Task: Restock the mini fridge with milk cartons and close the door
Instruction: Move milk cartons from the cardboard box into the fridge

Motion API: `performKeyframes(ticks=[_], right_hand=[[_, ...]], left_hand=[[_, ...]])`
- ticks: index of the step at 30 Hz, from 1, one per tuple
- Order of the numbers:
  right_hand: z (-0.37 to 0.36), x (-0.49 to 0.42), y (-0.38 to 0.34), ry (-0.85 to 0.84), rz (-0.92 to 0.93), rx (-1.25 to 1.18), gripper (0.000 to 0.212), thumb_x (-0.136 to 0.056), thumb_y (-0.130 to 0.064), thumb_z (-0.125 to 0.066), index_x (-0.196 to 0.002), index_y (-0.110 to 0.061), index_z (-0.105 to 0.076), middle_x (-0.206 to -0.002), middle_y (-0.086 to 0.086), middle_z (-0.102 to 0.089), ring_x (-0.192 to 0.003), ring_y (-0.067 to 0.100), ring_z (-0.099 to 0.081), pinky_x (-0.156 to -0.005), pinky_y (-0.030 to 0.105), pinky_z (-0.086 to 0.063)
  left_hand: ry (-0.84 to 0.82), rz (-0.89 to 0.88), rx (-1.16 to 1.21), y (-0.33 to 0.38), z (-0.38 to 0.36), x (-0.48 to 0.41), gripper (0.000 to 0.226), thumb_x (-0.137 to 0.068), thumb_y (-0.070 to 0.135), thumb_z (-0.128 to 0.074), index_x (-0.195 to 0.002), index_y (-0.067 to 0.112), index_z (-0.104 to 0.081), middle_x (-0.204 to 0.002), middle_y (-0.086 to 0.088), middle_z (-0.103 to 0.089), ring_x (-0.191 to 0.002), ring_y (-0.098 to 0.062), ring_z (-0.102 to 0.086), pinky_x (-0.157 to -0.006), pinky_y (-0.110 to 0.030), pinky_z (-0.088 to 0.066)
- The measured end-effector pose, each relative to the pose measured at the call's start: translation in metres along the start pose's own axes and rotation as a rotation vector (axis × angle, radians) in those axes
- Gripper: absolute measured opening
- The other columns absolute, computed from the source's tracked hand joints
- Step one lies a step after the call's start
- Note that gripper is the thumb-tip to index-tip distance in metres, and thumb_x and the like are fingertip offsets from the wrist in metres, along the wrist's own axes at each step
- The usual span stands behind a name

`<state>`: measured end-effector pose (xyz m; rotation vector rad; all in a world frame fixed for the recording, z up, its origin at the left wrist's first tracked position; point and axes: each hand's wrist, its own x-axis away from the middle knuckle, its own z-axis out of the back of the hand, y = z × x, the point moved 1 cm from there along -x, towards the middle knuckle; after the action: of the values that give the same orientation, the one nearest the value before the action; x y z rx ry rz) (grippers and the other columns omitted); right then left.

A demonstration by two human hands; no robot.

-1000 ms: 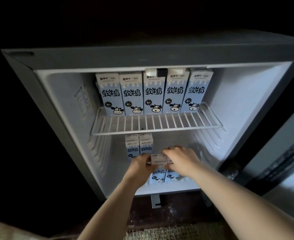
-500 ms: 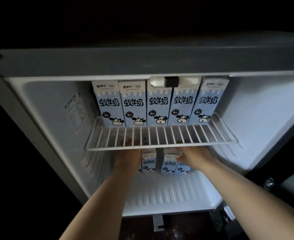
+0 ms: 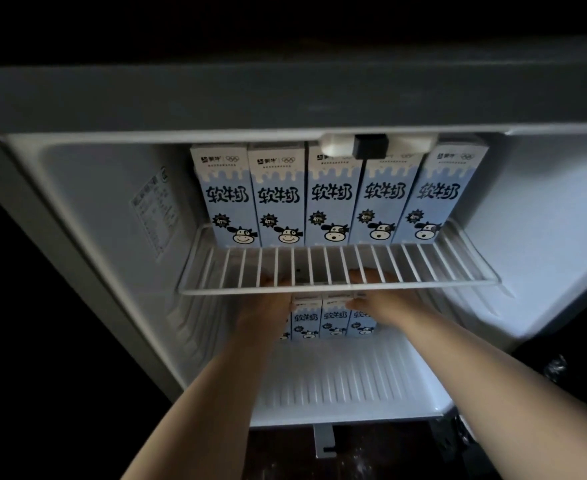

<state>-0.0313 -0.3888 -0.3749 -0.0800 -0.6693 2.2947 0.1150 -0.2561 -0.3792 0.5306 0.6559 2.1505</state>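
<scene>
Reaching under the wire shelf (image 3: 441, 266), the left hand (image 3: 264, 317) and right hand (image 3: 389, 306) bracket the lower row of milk cartons (image 3: 323, 322). The row stands between the two grips, equally near both, long axes upright and printed faces pointing back toward the wrists. Shelf wires hide the fingers, so whether either grip is clamped or merely pressing cannot be told.

The upper milk cartons (image 3: 333, 195) are pale blue, each with a white dripping band on top, black lettering and a black-and-white cartoon cow face. The lower cartons (image 3: 333, 320) bear the same pattern. The wire shelf (image 3: 337, 291) is white. The fridge (image 3: 544, 237) has a white lining and a grey casing.
</scene>
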Motion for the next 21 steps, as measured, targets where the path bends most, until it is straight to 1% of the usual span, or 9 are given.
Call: performKeyframes(ticks=[2, 3, 5, 6, 8, 11, 13, 16, 21], right_hand=[[0.002, 0.001, -0.002, -0.018, 0.017, 0.001, 0.039, -0.087, -0.020, -0.065, -0.124, -0.017, -0.053, -0.119, 0.004, -0.061, -0.109, 0.022, -0.059, -0.095, 0.036, -0.047], [0.005, 0.005, -0.006, -0.027, 0.008, 0.016, 0.039, -0.087, -0.021, -0.064, -0.124, -0.016, -0.052, -0.120, 0.004, -0.061, -0.109, 0.022, -0.059, -0.096, 0.037, -0.047], [0.001, 0.005, -0.005, -0.028, 0.018, 0.064, 0.040, -0.088, -0.027, -0.063, -0.125, -0.016, -0.051, -0.122, 0.005, -0.060, -0.112, 0.023, -0.058, -0.098, 0.040, -0.046], [-0.002, 0.004, -0.003, -0.018, 0.026, 0.084, 0.041, -0.089, -0.030, -0.062, -0.126, -0.016, -0.050, -0.123, 0.006, -0.059, -0.113, 0.024, -0.057, -0.099, 0.041, -0.046], [-0.004, 0.006, -0.005, -0.003, 0.049, 0.131, 0.044, -0.090, -0.032, -0.060, -0.128, -0.016, -0.047, -0.127, 0.006, -0.056, -0.116, 0.025, -0.055, -0.099, 0.038, -0.044], [-0.003, 0.014, -0.008, 0.010, 0.058, 0.224, 0.042, -0.091, -0.033, -0.057, -0.129, -0.017, -0.047, -0.128, 0.005, -0.055, -0.116, 0.024, -0.053, -0.097, 0.036, -0.044], [0.000, 0.022, -0.010, 0.067, 0.072, 0.275, 0.041, -0.090, -0.034, -0.058, -0.126, -0.016, -0.050, -0.126, 0.005, -0.055, -0.113, 0.025, -0.054, -0.095, 0.037, -0.046], [0.009, 0.039, -0.016, 0.130, 0.113, 0.360, 0.040, -0.089, -0.036, -0.058, -0.125, -0.017, -0.054, -0.124, 0.005, -0.058, -0.112, 0.026, -0.056, -0.094, 0.039, -0.047], [0.029, 0.082, -0.040, 0.052, 0.172, 0.492, 0.051, -0.090, -0.036, -0.057, -0.138, -0.022, -0.044, -0.143, 0.001, -0.046, -0.130, 0.023, -0.043, -0.107, 0.043, -0.037]], left_hand=[[-0.020, -0.014, -0.030, -0.002, -0.004, -0.002, 0.028, -0.098, 0.018, -0.043, -0.120, 0.007, -0.056, -0.078, 0.005, -0.050, -0.064, 0.002, -0.042, -0.052, -0.002, -0.042], [0.019, -0.034, -0.048, 0.002, -0.001, 0.002, 0.021, -0.098, 0.018, -0.044, -0.112, 0.010, -0.057, -0.087, -0.003, -0.057, -0.071, -0.004, -0.051, -0.063, -0.008, -0.047], [0.007, -0.072, -0.270, 0.002, -0.004, 0.005, 0.025, -0.097, 0.021, -0.045, -0.113, 0.004, -0.055, -0.106, -0.012, -0.061, -0.090, -0.019, -0.060, -0.082, -0.028, -0.053], [0.007, -0.083, -0.393, 0.002, -0.005, 0.009, 0.029, -0.098, 0.024, -0.042, -0.118, 0.004, -0.053, -0.112, -0.011, -0.060, -0.098, -0.023, -0.060, -0.085, -0.032, -0.051], [0.081, -0.155, -0.565, 0.002, -0.006, 0.015, 0.035, -0.100, 0.032, -0.036, -0.127, 0.011, -0.046, -0.125, -0.008, -0.054, -0.111, -0.025, -0.054, -0.093, -0.034, -0.045], [0.121, -0.191, -0.605, 0.001, -0.008, 0.021, 0.049, -0.098, 0.039, -0.035, -0.143, 0.020, -0.028, -0.150, -0.003, -0.030, -0.137, -0.026, -0.029, -0.112, -0.042, -0.029], [0.083, -0.197, -0.631, 0.004, -0.006, 0.027, 0.054, -0.098, 0.040, -0.033, -0.147, 0.022, -0.018, -0.156, 0.002, -0.017, -0.143, -0.024, -0.016, -0.116, -0.042, -0.022], [0.033, -0.234, -0.629, 0.012, 0.002, 0.042, 0.059, -0.099, 0.040, -0.031, -0.149, 0.022, -0.007, -0.158, 0.002, -0.007, -0.145, -0.023, -0.007, -0.116, -0.045, -0.021], [-0.090, -0.316, -0.677, 0.037, 0.023, 0.081, 0.049, -0.100, 0.036, -0.030, -0.144, 0.016, -0.026, -0.152, -0.003, -0.028, -0.140, -0.022, -0.026, -0.112, -0.042, -0.030]])
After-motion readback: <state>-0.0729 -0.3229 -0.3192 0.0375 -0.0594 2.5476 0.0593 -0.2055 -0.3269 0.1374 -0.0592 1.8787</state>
